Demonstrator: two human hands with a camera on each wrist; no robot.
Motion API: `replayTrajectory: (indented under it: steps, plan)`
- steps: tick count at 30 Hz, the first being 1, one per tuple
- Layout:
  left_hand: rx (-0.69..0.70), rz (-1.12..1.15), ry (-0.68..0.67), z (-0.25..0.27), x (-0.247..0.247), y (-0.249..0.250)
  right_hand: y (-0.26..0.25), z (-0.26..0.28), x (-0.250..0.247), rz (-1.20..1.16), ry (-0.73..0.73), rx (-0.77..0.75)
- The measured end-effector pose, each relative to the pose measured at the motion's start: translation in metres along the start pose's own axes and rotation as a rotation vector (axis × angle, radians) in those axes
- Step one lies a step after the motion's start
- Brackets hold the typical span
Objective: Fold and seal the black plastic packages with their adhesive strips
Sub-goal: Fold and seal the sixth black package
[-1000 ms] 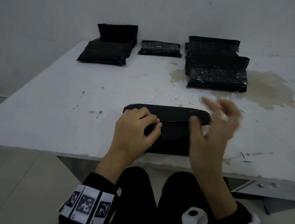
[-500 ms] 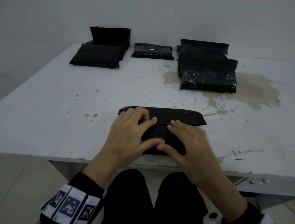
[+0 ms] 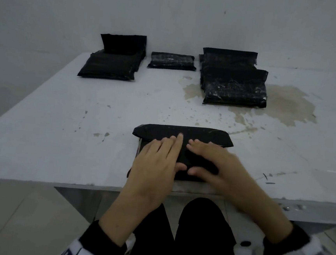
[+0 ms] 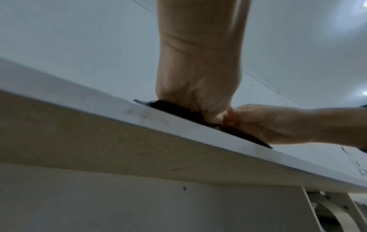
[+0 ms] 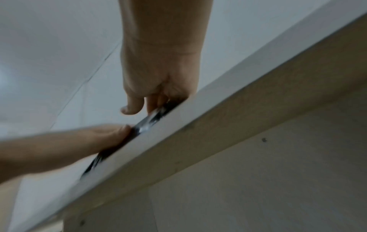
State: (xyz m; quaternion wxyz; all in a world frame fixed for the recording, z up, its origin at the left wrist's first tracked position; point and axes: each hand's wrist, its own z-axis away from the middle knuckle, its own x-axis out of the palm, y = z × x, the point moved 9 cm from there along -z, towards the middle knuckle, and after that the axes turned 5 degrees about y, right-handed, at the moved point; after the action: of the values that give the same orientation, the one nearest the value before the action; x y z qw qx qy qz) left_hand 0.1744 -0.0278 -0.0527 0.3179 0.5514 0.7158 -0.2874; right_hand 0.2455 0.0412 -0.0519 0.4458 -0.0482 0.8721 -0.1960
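A black plastic package (image 3: 183, 133) lies at the table's near edge, its flap folded over toward me. My left hand (image 3: 157, 159) lies flat on its left half, fingers straight, with the index fingertip reaching the fold. My right hand (image 3: 214, 162) presses flat on the right half, thumb tips almost meeting. The hands cover most of the package's body. The left wrist view shows the left hand (image 4: 196, 94) pressing the package (image 4: 174, 108) from below table level. In the right wrist view, the right hand (image 5: 158, 81) rests on the package's shiny edge (image 5: 149, 122).
At the back of the white table (image 3: 60, 138) lie a left stack of black packages (image 3: 111, 65), one small package (image 3: 172, 61) and a right stack (image 3: 234, 82). A brown stain (image 3: 287, 103) spreads beside the right stack. My knees sit below the table edge.
My right hand came down from the air onto the package beside the left hand. Both hands then flattened, and their fingers slid forward toward the fold.
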Motion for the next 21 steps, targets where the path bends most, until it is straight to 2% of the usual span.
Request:
replayTrajectory:
  steps: [2,4,6,8,13,18,21]
  plan:
    - [-0.016,-0.014,-0.017,0.001,0.002,0.001,0.016,-0.009,-0.034,-0.022,0.087,0.022]
    - [-0.041,-0.019,-0.032,0.001,0.004,-0.001,0.022,-0.018,-0.053,0.152,0.068,-0.047]
    - [-0.056,-0.007,-0.041,0.001,0.005,-0.002,0.019,-0.022,-0.046,0.301,-0.055,-0.193]
    - [-0.066,0.018,-0.055,0.001,0.006,-0.003,0.015,-0.021,-0.039,0.358,-0.083,-0.295]
    - [-0.086,0.061,-0.095,-0.001,0.007,-0.005,0.008,-0.014,-0.031,0.386,-0.088,-0.372]
    - [-0.095,0.093,-0.116,0.001,0.007,-0.005,0.01,-0.014,-0.025,0.385,-0.097,-0.329]
    - [-0.114,0.111,-0.126,0.001,0.007,-0.005,0.016,-0.012,-0.022,0.364,-0.13,-0.238]
